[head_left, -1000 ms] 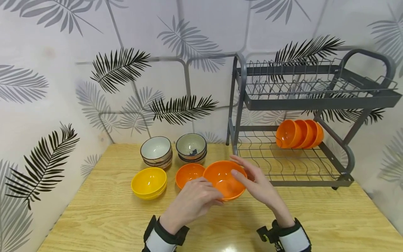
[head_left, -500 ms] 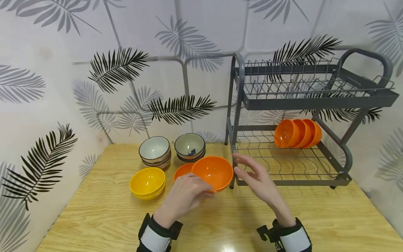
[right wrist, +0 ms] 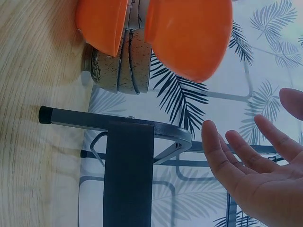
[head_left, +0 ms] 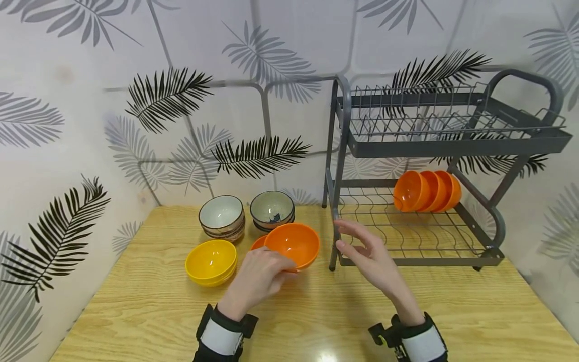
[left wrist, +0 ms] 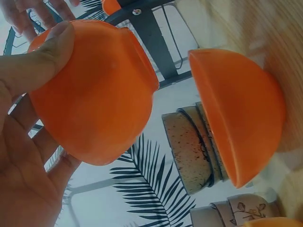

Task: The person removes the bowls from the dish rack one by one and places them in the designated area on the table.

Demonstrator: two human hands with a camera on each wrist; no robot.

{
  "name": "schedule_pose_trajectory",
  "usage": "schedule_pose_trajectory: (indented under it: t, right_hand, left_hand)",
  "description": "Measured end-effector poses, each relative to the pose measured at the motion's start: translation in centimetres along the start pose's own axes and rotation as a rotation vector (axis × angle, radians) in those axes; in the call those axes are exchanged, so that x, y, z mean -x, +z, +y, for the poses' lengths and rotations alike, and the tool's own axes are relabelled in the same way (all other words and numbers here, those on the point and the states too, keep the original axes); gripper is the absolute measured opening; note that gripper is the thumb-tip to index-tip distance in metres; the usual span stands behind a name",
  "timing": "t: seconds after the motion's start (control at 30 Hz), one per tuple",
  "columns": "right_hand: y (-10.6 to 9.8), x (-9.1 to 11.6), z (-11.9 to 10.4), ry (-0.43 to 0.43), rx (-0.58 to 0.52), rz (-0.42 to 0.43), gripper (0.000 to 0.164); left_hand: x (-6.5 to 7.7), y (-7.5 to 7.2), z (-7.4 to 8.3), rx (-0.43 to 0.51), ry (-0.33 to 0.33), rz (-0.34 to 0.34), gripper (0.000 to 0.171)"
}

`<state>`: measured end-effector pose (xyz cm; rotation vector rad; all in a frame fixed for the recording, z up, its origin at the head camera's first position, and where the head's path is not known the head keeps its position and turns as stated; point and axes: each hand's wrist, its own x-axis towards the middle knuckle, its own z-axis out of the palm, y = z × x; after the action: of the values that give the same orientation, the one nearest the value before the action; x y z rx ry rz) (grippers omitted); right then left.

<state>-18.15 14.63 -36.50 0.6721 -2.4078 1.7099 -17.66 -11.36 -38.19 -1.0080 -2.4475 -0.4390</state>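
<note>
My left hand pinches an orange bowl by its rim and holds it above the table. In the left wrist view the thumb presses the outside of that bowl. Another orange bowl stands on the table just behind and to the left, mostly hidden in the head view. My right hand hovers apart from the bowl, in front of the rack's left corner. Its fingers are loosely bent and hold nothing, as the right wrist view also shows.
A grey two-tier dish rack stands at the right, with orange bowls tilted in a row on its lower shelf. Stacked yellow bowls sit left of my left hand. Patterned bowl stacks stand by the papered wall.
My left hand has carried the orange bowl leftward, away from the right hand and over the other orange bowl. The right hand, close beside the bowl earlier, now stands apart from it.
</note>
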Motion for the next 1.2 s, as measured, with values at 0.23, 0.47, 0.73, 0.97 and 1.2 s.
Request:
schedule_pose_trajectory:
  t: [0.23, 0.47, 0.73, 0.97, 1.2]
  right_hand:
    - [0.0, 0.0, -0.1, 0.023, -0.001, 0.01, 0.045]
    - [0.0, 0.0, 0.0, 0.011, 0.001, 0.012, 0.045]
    - [0.0, 0.0, 0.1, 0.004, 0.002, 0.008, 0.045]
    - [0.0, 0.0, 0.1, 0.006, 0.007, 0.006, 0.044]
    - [0.0, 0.1, 0.1, 0.015, 0.011, 0.006, 0.044]
  left_hand:
    - [0.2, 0.2, -0.4, 0.017, -0.061, -0.05, 0.006]
    - [0.3, 0.6, -0.9, 0.022, -0.089, -0.078, 0.007]
    - [0.5, 1.0, -1.2, 0.007, -0.098, -0.085, 0.007]
    - [0.7, 1.2, -1.4, -0.008, -0.114, -0.102, 0.008]
    - [0.7, 1.4, -1.5, -0.015, -0.124, -0.11, 0.01]
